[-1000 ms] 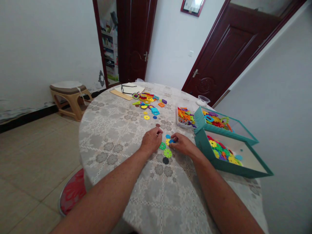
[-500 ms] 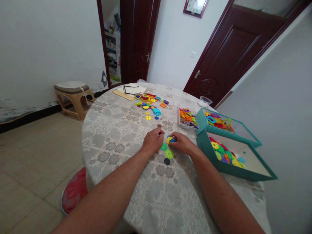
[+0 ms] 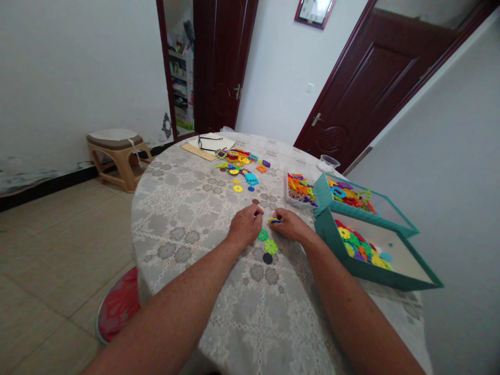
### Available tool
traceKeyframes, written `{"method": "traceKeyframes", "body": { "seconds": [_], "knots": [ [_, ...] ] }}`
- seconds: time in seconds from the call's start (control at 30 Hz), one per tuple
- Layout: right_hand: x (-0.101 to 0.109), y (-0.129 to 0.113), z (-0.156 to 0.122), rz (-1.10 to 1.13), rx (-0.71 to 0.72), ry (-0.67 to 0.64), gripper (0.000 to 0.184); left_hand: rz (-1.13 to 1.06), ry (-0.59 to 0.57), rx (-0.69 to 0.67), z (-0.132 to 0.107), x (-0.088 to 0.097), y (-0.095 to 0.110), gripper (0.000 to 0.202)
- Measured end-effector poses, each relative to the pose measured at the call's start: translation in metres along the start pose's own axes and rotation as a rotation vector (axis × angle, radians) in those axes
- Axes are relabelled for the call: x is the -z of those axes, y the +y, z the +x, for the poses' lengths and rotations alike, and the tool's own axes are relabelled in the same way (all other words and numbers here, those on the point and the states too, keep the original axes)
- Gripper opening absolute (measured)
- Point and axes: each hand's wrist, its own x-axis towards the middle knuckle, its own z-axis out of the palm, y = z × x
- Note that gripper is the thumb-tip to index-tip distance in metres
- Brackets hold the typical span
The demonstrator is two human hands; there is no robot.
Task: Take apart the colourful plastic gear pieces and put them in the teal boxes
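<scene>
My right hand pinches yellow and blue notched plastic discs just above the tablecloth. Opposite it, my left hand rests on the cloth with its fingers curled; whether anything is inside them is hidden. Between and below the hands lie a green disc, a lime-green disc and a black disc, in a loose row. A brown disc lies just beyond my left fingertips.
A teal box with colourful discs and pieces stands at the right. Beside it is a clear tub of pieces. Farther back lie joined pieces, a yellow disc and eyeglasses. A stool stands by the wall.
My right hand has lifted the yellow disc from the cloth, now held together with the blue one. My left hand has barely moved.
</scene>
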Motion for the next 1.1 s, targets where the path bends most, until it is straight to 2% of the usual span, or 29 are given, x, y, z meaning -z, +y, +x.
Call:
{"method": "traceKeyframes", "body": {
  "seconds": [0.17,0.27,0.33,0.43,0.53,0.63,0.73,0.83,0.9,1.03,1.1],
  "knots": [
    [0.011,-0.011,-0.028,-0.014,0.051,0.062,0.011,0.008,-0.01,0.002,0.0,0.0,0.0,0.02],
    [0.035,-0.015,-0.06,-0.04,0.086,0.172,0.015,0.006,-0.018,-0.001,0.0,0.0,0.0,0.02],
    [0.056,-0.011,-0.083,-0.081,0.048,0.277,0.021,0.004,-0.019,0.0,0.0,0.0,0.0,0.02],
    [0.083,0.011,-0.112,-0.19,-0.06,0.431,0.029,0.011,-0.019,0.001,0.0,0.0,0.0,0.02],
    [0.1,0.048,-0.129,-0.327,-0.194,0.515,0.035,0.024,-0.025,-0.004,0.0,0.0,0.0,0.02],
    [0.105,0.087,-0.137,-0.41,-0.297,0.538,0.038,0.021,-0.018,-0.019,0.0,-0.001,0.0,0.02],
    [0.104,0.105,-0.141,-0.425,-0.258,0.627,0.038,0.012,-0.013,-0.01,-0.001,-0.001,0.0,0.02],
    [0.095,0.089,-0.143,-0.406,-0.143,0.747,0.035,0.0,-0.015,-0.001,-0.001,0.0,0.001,0.02],
    [0.082,0.062,-0.143,-0.29,-0.073,0.692,0.031,0.0,-0.016,0.002,-0.001,0.0,0.001,0.02],
    [0.043,0.001,-0.138,0.007,0.108,0.275,0.024,0.02,-0.019,0.005,0.0,0.0,0.001,0.02],
    [0.021,-0.019,-0.132,0.051,0.172,0.145,0.025,0.02,-0.021,0.003,0.0,0.0,0.001,0.02]
  ]
}}
